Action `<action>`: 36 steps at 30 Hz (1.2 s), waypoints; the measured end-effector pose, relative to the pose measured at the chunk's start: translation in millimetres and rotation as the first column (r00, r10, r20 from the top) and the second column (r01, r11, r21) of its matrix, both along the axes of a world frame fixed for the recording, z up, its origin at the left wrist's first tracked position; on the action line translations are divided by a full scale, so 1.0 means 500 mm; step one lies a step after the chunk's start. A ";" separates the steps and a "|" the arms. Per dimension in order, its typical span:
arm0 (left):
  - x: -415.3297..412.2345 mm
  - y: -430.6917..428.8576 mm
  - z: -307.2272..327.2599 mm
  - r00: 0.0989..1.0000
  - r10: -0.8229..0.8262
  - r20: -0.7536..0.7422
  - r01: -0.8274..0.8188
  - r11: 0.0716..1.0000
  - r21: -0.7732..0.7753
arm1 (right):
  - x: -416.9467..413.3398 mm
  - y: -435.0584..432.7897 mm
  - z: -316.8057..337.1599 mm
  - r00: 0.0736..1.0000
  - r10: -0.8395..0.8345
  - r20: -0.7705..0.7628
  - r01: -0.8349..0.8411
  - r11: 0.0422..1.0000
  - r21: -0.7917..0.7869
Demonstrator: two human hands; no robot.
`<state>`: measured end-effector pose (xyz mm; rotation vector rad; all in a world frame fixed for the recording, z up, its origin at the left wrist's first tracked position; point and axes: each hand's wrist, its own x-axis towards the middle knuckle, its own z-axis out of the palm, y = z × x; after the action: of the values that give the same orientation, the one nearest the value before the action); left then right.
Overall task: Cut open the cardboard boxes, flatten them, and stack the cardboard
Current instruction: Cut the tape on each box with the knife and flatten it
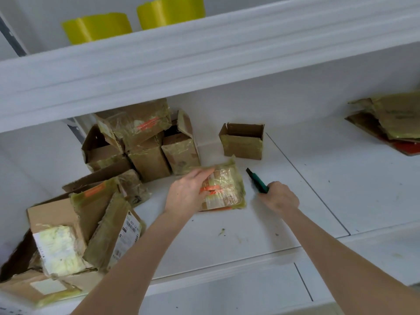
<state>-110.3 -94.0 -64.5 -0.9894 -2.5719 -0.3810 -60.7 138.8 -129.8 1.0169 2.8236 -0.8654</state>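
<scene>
Left hand (pixel 188 192): fingers flat on the box (pixel 228 192)
Right hand (pixel 280 198): fingers curled round the knife (pixel 258 182)
Box: flat on the shelf (pixel 227 237), between both hands
Stack (pixel 392 123): far right on the shelf

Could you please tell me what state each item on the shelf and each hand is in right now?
left hand: fingers resting flat on the taped box.
right hand: grips the utility knife.
taped box: sealed, lying flat under the left hand.
utility knife: held clear of the taped box, tip pointing away.
small box: upright, top open.
flattened cardboard: stacked at far right.
box pile: jumbled, some flaps open.
</scene>
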 end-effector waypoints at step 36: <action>-0.006 0.056 0.000 0.995 -0.026 -0.094 0.004 0.973 -0.231 | 0.222 -0.094 0.100 0.954 0.261 -0.144 -0.180 0.888 0.422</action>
<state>-113.3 -66.1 -64.7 -1.0774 -2.5625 -0.0358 50.5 92.1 -79.9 0.6324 3.2932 -0.3805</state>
